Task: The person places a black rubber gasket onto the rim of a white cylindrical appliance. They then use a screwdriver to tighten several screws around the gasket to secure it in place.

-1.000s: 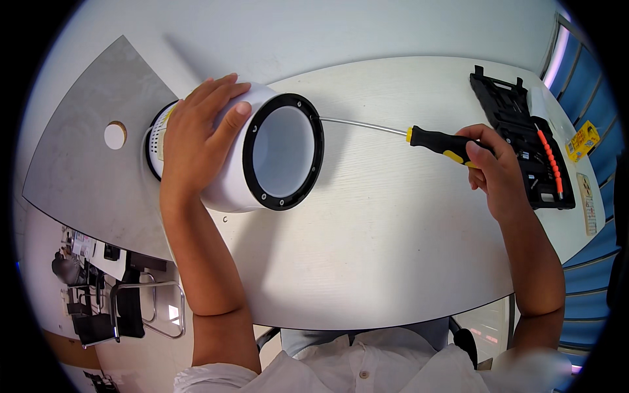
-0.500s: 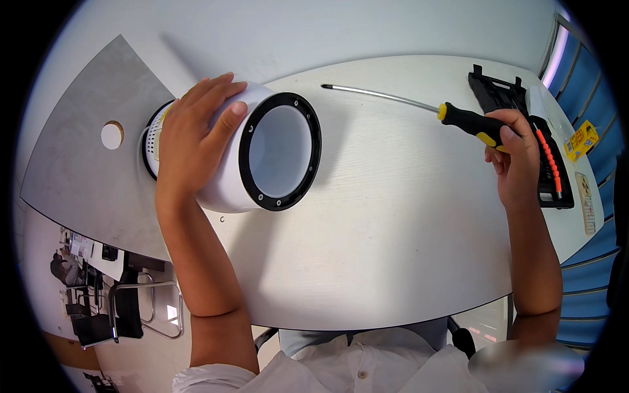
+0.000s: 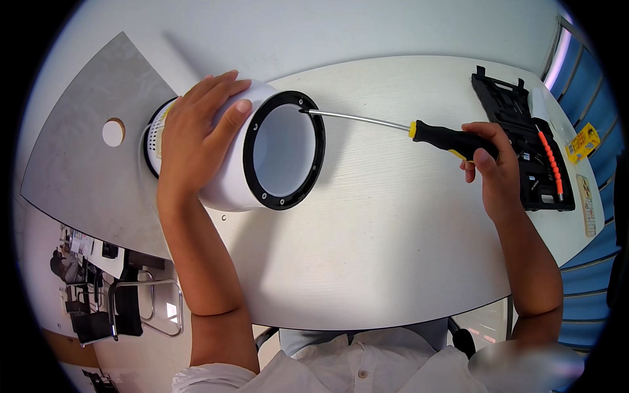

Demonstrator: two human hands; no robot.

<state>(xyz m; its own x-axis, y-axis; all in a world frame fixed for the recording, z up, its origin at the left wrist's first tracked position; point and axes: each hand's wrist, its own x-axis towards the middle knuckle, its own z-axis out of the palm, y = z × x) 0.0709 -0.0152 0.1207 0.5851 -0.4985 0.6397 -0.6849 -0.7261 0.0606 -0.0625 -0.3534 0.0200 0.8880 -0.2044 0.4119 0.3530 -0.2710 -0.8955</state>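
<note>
A white cylindrical appliance housing [image 3: 226, 187] lies on its side on the table, its hollow end facing right. Round that opening runs a black ring [image 3: 251, 180] with several screws in it. My left hand [image 3: 196, 137] is laid over the housing, fingers on top and thumb toward the ring, holding it. In my right hand [image 3: 495, 167] is a long Phillips screwdriver [image 3: 449, 137] with a black and yellow handle. Its shaft points left, and the tip is at the upper part of the ring, just below the top screw. Whether it touches cannot be told.
A black tool case [image 3: 504, 98] lies open at the right, with an orange flexible shaft [image 3: 550, 162] on it. Beside it are a yellow box [image 3: 583, 144] and a small card of parts [image 3: 585, 203]. A small dark C-shaped piece [image 3: 223, 218] sits near the housing. A grey table section [image 3: 78, 170] adjoins at left.
My right hand has moved left with the screwdriver, bringing its tip from beyond the housing to the black ring. My left hand and the housing have barely shifted.
</note>
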